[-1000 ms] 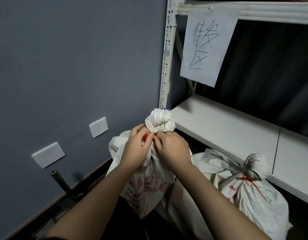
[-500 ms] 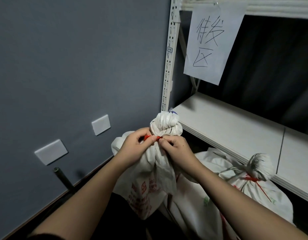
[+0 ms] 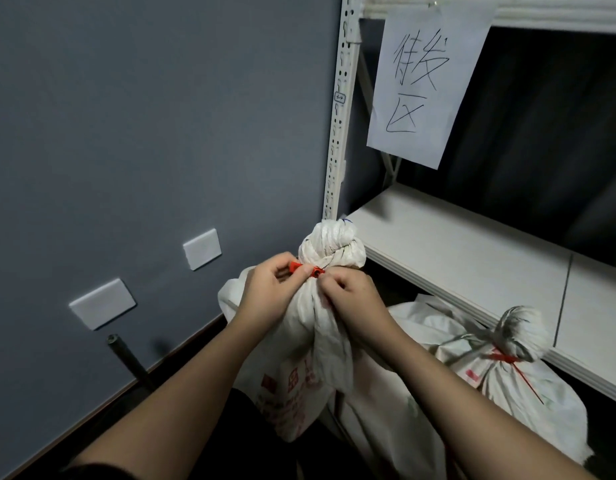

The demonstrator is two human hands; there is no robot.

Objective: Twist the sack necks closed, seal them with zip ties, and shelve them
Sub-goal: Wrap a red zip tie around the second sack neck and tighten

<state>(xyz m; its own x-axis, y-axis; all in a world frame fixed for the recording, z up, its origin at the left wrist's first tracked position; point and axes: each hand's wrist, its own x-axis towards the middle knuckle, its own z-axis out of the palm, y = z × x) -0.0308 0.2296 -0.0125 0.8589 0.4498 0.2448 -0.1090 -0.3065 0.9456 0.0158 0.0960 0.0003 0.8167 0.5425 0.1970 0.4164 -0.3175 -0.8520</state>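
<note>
Your left hand (image 3: 265,294) pinches the thin red plastic zip tie (image 3: 305,270) from the left, and your right hand (image 3: 348,299) pinches it at the lock from the right. The tie runs sideways around the twisted neck of the white woven sack (image 3: 313,327), just above your fingers. Behind stands the white metal shelf (image 3: 455,251), still without this sack.

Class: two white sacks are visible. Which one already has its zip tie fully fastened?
The right sack under the shelf: its red tie's tail hangs free, untouched. Both hands work on the other sack.
</note>
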